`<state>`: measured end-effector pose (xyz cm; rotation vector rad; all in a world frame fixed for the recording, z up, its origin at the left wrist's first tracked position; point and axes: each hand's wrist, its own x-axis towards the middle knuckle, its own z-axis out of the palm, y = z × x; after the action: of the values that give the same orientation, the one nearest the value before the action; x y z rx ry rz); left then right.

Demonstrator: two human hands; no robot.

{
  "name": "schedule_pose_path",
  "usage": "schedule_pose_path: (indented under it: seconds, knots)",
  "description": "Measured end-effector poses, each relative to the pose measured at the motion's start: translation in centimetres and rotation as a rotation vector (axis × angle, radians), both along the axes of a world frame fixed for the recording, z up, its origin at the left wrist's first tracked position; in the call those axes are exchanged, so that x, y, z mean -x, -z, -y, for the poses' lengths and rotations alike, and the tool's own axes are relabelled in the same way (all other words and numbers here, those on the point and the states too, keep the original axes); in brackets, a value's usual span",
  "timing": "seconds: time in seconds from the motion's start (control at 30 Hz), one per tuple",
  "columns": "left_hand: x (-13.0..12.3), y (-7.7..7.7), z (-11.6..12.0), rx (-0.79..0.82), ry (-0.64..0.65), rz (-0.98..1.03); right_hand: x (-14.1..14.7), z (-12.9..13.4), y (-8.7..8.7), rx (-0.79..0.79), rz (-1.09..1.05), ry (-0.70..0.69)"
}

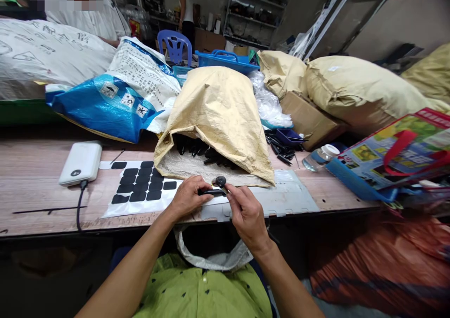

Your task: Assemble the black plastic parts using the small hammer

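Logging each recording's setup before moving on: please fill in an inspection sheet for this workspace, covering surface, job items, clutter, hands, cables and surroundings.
Surface: wood-grain table, with a translucent sheet near its front edge.
Job's things: slim black piece; round-headed black piece; tan sack, mouth toward the person, dark pieces inside; white sheet bearing black patches.
Clutter: white-lidded bottle; colourful bag; loose black parts.
Hands: left hand holds the slim piece; right hand holds the round-headed one.
Cables: dark cable plugged into a white device, running to the front edge.
Surroundings: blue chair, shelves and a standing person beyond the table.
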<state>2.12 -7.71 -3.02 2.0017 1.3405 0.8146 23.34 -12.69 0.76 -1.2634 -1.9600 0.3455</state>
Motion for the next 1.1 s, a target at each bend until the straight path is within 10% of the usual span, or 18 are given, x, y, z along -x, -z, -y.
schedule_pose_path:
  seconds: [0.6,1.1]
  knots:
    - [-0.2,0.1,0.0,-0.017,-0.027,-0.001,-1.4,0.3,1.1,0.034,0.079,0.051]
    - [0.2,-0.1,0.1,-0.015,0.004,0.012,-6.8,-6.0,4.1,-0.163,0.427,0.257]
